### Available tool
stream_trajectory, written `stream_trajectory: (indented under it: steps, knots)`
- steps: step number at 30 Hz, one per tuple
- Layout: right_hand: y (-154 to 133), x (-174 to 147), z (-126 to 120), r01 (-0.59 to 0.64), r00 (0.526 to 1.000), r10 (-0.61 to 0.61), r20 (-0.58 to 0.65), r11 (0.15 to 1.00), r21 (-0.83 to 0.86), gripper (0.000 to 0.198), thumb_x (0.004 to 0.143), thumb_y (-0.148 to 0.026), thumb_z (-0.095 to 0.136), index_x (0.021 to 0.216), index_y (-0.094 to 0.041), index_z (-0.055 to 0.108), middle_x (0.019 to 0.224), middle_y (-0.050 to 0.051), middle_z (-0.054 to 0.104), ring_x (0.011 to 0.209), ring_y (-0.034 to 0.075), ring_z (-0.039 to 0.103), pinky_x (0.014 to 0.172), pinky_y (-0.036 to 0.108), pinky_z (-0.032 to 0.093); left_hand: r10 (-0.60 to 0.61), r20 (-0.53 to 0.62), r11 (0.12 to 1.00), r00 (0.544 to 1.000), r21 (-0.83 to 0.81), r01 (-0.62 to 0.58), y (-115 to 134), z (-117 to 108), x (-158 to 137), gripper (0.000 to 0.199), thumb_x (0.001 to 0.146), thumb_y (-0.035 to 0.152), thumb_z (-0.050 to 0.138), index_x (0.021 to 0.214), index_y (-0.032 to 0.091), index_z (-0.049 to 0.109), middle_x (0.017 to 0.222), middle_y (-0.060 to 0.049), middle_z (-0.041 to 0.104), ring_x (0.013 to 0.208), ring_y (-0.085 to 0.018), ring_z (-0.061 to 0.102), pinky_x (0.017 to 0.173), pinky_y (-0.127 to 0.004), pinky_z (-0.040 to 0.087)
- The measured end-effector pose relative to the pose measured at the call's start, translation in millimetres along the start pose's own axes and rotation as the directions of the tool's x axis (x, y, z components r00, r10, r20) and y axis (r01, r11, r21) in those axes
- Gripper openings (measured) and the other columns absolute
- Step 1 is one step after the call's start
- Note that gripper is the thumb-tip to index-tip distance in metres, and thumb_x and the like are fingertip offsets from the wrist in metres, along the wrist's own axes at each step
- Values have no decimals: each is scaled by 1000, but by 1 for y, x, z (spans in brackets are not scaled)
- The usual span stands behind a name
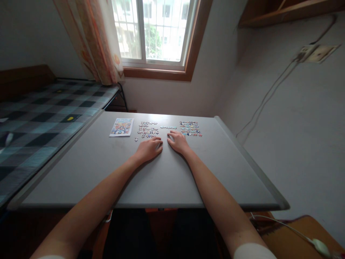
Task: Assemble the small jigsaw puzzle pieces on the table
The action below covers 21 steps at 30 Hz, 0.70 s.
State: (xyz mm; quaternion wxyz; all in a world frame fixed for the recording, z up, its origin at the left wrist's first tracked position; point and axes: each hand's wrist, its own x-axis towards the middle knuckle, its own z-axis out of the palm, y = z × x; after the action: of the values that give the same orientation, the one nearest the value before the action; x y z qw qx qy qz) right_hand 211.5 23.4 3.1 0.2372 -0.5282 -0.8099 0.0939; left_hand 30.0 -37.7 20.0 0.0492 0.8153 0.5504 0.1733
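Observation:
My left hand [149,148] rests on the grey table [172,180], fingers spread and slightly curled, just in front of the left group of jigsaw pieces [148,130]. My right hand [178,141] lies on the table too, thumb and fingers apart, near the right group of jigsaw pieces [190,127]. Neither hand shows anything in it. Between the two groups runs a short joined row of puzzle pieces [168,127]. One loose piece [136,139] sits left of my left hand. Farther left lies a colourful printed picture sheet [122,127].
A bed with a checked cover [54,111] stands along the left. Behind the table are a window [151,32] and a curtain [94,43]. On the right wall, a cable [266,93] hangs from a socket [314,53]. A wooden stool or chair [299,230] stands at lower right.

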Motion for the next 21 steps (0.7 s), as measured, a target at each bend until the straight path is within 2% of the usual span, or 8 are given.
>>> stream_trajectory:
  steps: [21]
  knots:
    - [-1,-1,-2,-10,1000,10,17,1000,-13,33,86,-33,50,114,-22,63,133,7,52,123,22,45,105,41,31,-20,9,1000,1000,-22,20,2,-2,0,34,85,39,47,113,30,64,128,1,57,101,-19,61,90,-29,47]
